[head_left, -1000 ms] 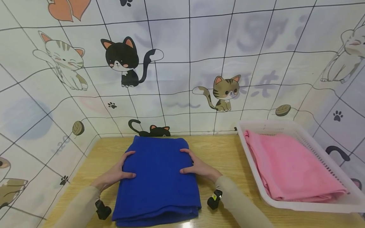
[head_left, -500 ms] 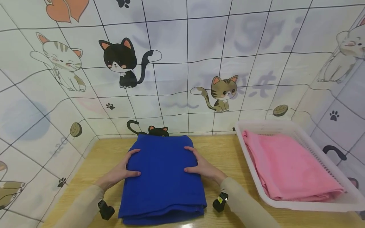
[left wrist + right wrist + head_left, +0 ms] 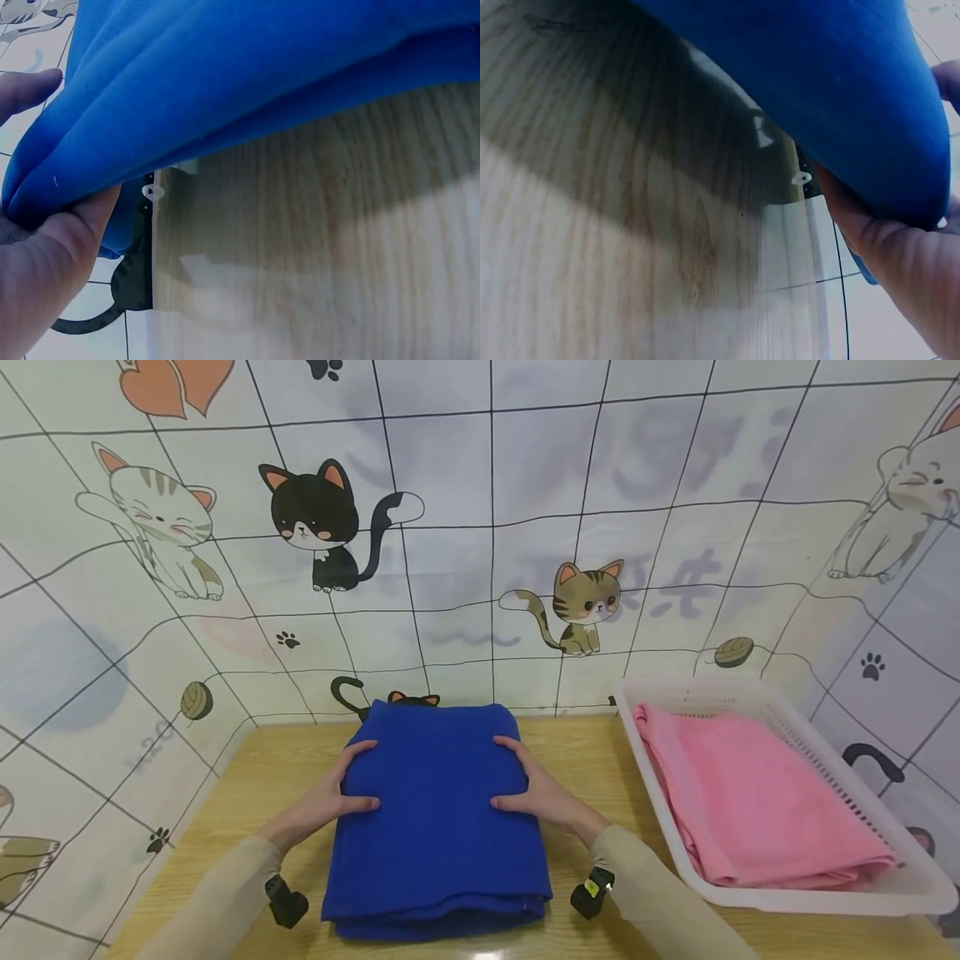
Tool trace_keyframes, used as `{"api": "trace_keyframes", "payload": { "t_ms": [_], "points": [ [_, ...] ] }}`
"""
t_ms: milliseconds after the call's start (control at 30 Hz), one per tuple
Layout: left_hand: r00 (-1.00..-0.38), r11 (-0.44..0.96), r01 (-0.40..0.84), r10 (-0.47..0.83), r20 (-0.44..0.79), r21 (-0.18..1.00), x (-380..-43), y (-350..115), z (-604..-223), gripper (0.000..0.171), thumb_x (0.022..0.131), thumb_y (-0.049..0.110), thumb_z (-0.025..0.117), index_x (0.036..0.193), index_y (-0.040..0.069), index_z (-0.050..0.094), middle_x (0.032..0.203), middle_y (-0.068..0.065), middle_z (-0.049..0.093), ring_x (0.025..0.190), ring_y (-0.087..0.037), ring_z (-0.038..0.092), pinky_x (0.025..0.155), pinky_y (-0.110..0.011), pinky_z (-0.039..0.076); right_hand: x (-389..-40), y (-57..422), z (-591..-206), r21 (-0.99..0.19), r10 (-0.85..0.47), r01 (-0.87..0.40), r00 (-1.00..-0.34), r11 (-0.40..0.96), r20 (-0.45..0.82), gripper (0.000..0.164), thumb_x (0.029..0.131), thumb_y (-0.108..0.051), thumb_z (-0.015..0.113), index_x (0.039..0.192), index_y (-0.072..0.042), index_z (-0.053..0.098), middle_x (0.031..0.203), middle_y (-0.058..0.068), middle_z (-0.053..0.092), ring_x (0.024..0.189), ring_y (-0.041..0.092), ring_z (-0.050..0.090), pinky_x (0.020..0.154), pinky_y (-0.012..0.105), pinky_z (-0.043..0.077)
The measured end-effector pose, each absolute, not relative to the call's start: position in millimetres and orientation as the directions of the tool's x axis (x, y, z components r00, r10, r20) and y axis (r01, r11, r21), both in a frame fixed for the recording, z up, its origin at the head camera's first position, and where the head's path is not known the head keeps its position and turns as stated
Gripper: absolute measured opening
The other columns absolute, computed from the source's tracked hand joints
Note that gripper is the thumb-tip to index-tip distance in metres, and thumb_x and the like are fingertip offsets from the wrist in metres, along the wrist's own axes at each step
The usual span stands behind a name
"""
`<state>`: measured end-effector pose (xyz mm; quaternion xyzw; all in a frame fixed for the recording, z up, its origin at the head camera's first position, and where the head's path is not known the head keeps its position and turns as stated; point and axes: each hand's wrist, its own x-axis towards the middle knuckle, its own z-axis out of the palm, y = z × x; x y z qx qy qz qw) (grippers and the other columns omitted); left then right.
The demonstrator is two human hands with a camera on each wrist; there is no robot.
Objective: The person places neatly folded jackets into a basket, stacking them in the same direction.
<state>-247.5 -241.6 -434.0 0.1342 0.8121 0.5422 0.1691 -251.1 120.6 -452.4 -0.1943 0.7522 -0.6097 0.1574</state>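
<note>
A folded blue cloth [image 3: 442, 827] hangs level above the wooden table, with both hands at its sides. My left hand [image 3: 326, 797] grips its left edge, thumb and a finger showing on top. In the left wrist view, part of that hand [image 3: 45, 277] wraps under the folded edge. My right hand [image 3: 546, 795] holds the right edge the same way. Beneath the cloth [image 3: 817, 82] in the right wrist view, a gap and a shadow show over the tabletop. The remaining fingers are hidden under the fabric.
To the right stands a white plastic basket [image 3: 660, 810] with a folded pink cloth [image 3: 757, 802] inside. The wooden table [image 3: 577, 752] backs onto a wall [image 3: 450, 552] covered with cat pictures. Walls also close in at the left and right.
Both hands have carried the blue cloth slightly to the right and a bit upward, its far edge now higher against the wall. The basket and pink cloth have stayed in place.
</note>
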Motion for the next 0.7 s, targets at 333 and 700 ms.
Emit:
{"api": "trace_keyframes", "payload": {
  "t_ms": [333, 700],
  "points": [
    [-0.896, 0.346, 0.029, 0.424, -0.129, 0.938, -252.3, -232.6, -424.9, 0.087, 0.087, 0.019, 0.073, 0.152, 0.025, 0.017, 0.157, -0.02, -0.001, 0.137, -0.051, 0.016, 0.104, -0.065, 0.024, -245.1, 128.9, -440.9, -0.981, -0.468, -0.101, -0.884, 0.166, 0.012, 0.087, 0.084, -0.013, 0.073, 0.153, -0.025, 0.02, 0.158, 0.016, 0.008, 0.138, 0.045, 0.023, 0.105, 0.063, 0.024],
    [-0.893, 0.297, 0.021, 0.435, -0.116, 0.955, -250.8, -221.5, -419.0, 0.086, 0.087, 0.019, 0.072, 0.152, 0.029, 0.016, 0.158, -0.015, -0.003, 0.138, -0.049, 0.015, 0.104, -0.065, 0.023, -239.9, 136.8, -419.9, -0.993, -0.471, -0.073, -0.882, 0.093, 0.021, 0.085, 0.085, -0.007, 0.071, 0.153, -0.021, 0.02, 0.156, 0.017, 0.01, 0.137, 0.043, 0.024, 0.106, 0.059, 0.024]
  ]
}}
